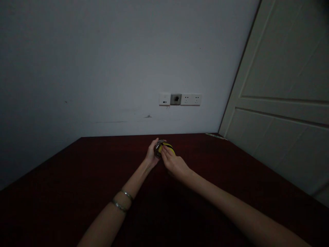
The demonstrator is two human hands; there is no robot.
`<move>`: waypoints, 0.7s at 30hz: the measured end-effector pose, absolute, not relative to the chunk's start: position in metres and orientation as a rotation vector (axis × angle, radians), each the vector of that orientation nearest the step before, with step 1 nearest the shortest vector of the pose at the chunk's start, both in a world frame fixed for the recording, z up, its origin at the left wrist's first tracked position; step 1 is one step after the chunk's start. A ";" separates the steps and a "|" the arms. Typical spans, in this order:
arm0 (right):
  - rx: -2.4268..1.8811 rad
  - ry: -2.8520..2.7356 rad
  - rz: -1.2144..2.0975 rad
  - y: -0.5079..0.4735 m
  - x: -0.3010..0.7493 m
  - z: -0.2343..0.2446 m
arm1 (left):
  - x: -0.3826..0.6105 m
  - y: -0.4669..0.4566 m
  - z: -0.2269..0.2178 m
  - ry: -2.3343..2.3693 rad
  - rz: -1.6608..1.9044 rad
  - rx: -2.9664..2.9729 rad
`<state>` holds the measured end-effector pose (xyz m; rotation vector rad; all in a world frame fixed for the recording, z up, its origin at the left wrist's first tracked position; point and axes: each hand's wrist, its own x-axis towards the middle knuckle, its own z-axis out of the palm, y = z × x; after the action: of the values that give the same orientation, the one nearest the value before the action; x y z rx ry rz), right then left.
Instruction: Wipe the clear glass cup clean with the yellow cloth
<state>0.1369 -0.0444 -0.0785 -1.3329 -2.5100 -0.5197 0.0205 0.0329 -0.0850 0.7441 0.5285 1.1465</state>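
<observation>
Beyond the left hand [151,153] and right hand [176,164] rose a pale wall [115,68] with a row of sockets [191,99]; a panelled door [282,79] stood rightward. A dark red worktop [77,171] spread around them. The hands met, the left clasping a clear vessel [157,151], the right holding a yellow-and-black piece [171,149] against it, partly hiding both. The vessel looked shiny and rounded.

The right hand [175,165] hides part of a yellow-and-black thing [170,148], which in turn covers some of the shiny object [157,146] in the left hand [151,154], too small and dim to identify. Most left fingers are hidden behind it. Both forearms [218,196] and the dark red counter [77,178] run off the near edge; the pale panel [282,68] is cut off at right.
</observation>
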 end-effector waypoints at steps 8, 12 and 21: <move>-1.415 -2.134 0.116 -0.050 0.109 -0.064 | 0.019 0.035 -0.086 0.482 1.175 0.790; -1.377 -1.949 0.425 -0.044 0.112 -0.055 | 0.018 0.036 -0.087 0.491 1.204 0.804; -1.068 -1.234 1.233 -0.044 0.113 -0.047 | 0.017 0.034 -0.083 0.445 1.204 0.844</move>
<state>0.1128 -0.0438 -0.0468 -1.0683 -1.2340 1.2332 0.0171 0.0343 -0.0835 0.8440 0.4451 1.2043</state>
